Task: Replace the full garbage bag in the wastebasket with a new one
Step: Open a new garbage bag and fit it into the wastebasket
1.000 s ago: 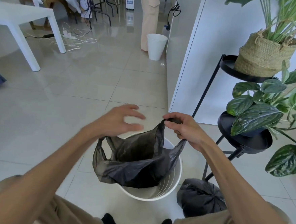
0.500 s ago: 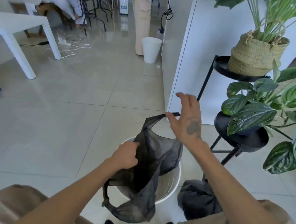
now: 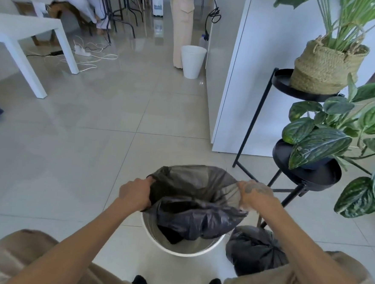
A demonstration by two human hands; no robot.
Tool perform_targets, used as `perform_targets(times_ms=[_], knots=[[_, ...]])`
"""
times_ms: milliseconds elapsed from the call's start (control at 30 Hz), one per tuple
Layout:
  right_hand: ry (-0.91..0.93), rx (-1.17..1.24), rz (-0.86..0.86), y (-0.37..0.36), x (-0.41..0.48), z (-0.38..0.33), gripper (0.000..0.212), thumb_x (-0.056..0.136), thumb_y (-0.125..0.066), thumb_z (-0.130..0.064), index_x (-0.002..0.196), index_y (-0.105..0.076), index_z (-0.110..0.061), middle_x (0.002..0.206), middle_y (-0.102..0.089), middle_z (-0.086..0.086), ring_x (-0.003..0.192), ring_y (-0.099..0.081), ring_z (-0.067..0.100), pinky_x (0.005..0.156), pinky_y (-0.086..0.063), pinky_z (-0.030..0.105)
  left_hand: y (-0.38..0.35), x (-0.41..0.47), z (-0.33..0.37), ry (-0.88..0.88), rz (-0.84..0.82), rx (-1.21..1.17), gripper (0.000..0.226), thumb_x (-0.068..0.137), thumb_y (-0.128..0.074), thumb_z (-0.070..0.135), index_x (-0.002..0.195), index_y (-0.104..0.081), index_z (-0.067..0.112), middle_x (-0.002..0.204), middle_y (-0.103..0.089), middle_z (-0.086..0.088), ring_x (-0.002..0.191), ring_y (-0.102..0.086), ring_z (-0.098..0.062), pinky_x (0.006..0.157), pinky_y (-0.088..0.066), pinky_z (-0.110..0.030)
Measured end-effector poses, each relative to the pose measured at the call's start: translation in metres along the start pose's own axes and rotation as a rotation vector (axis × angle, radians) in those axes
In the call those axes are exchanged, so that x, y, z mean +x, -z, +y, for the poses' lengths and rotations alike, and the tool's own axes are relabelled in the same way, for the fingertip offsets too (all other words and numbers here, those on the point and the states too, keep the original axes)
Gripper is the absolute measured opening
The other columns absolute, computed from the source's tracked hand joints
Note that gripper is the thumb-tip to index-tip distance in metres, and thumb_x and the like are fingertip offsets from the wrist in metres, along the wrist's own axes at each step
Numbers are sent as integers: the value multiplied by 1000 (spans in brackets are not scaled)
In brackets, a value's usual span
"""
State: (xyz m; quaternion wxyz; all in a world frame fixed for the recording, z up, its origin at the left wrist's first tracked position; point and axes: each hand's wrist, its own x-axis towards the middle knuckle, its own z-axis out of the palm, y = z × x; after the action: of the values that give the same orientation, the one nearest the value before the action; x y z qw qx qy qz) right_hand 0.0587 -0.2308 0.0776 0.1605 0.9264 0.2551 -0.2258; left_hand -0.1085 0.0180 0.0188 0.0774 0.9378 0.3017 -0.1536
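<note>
A white wastebasket (image 3: 183, 249) stands on the tiled floor between my knees. A thin, dark new garbage bag (image 3: 195, 186) is stretched over its far rim, and the rest of the bag sags crumpled inside the basket. My left hand (image 3: 135, 193) grips the bag's edge at the basket's left side. My right hand (image 3: 255, 194) grips the opposite edge at the right side. The near rim of the basket is bare. A tied, full black garbage bag (image 3: 254, 249) sits on the floor just right of the basket, against my right knee.
A black two-tier plant stand (image 3: 306, 176) with leafy plants and a woven pot (image 3: 327, 65) stands close on the right. A white wall panel (image 3: 264, 80) is behind it. Farther off are a second white bin (image 3: 192, 61), a standing person's legs, a white table (image 3: 31, 42) and floor cables.
The bag hung loose above the basket, with my hands at different heights. Now both hands have come down to the rim and pulled the bag's mouth open across the basket's far side.
</note>
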Motion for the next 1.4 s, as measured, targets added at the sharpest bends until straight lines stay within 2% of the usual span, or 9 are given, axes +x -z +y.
perform_targets(times_ms=[167,400,500,700,833,900,1067,1233,1400], knots=[[44,115,36,17,16,11,102,89,-61,-6,159,9,-30,144,-51,10,106,-66,29,87,-59,38,5,-8,-19,-48,-41,86,66,83,-65,45,142,-39,33,126,-62,-5,112,-64,-32,88,-54,-40],[237,286,104,19,36,3,103,87,-57,4,159,7,-32,107,-67,17,66,-62,24,59,-56,36,31,-19,-6,-369,157,-73,57,86,-64,56,137,-59,30,155,-39,-9,138,-39,-33,107,-42,-43],[321,274,151,16,45,1,99,88,-56,3,159,2,-35,105,-68,13,74,-66,25,70,-60,41,37,-11,22,-576,415,-120,47,89,-56,55,125,-69,28,153,-43,-15,143,-33,-38,113,-36,-53],[488,241,169,21,51,0,60,90,-53,5,144,-52,-20,154,-46,8,140,-44,27,116,-35,35,33,30,90,-699,400,42,31,91,-62,49,115,-71,32,169,0,-5,154,7,-32,122,-9,-57],[501,303,150,25,49,7,43,88,-49,10,112,-76,-14,124,-67,6,111,-63,22,98,-51,32,24,60,91,-618,192,60,25,82,-74,39,103,-74,26,169,-1,-3,144,-32,-35,102,-46,-50],[459,295,135,26,50,15,44,88,-47,10,104,-79,-13,118,-70,4,105,-65,19,93,-53,29,18,64,80,-554,78,22,30,78,-75,30,108,-74,25,158,-36,-10,120,-58,-36,87,-52,-39],[205,134,216,23,57,17,44,94,-52,-11,137,-57,-21,146,-48,5,133,-47,28,108,-43,38,4,55,54,-471,-30,-14,43,74,-55,8,109,-71,27,106,-70,-9,96,-64,-34,75,-54,-39],[454,283,761,9,29,-34,30,100,-49,-32,118,-66,-14,122,-65,8,111,-58,26,98,-49,44,8,41,48,-239,29,-38,23,78,-54,10,101,-56,13,106,-62,-14,98,-63,-36,70,-48,-35],[399,262,256,-37,12,-84,95,85,-35,-80,157,-19,-20,139,-58,11,131,-50,32,117,-26,49,4,32,51,-198,158,-148,43,83,-50,17,121,-65,28,113,-68,-8,100,-65,-33,74,-50,-34]])
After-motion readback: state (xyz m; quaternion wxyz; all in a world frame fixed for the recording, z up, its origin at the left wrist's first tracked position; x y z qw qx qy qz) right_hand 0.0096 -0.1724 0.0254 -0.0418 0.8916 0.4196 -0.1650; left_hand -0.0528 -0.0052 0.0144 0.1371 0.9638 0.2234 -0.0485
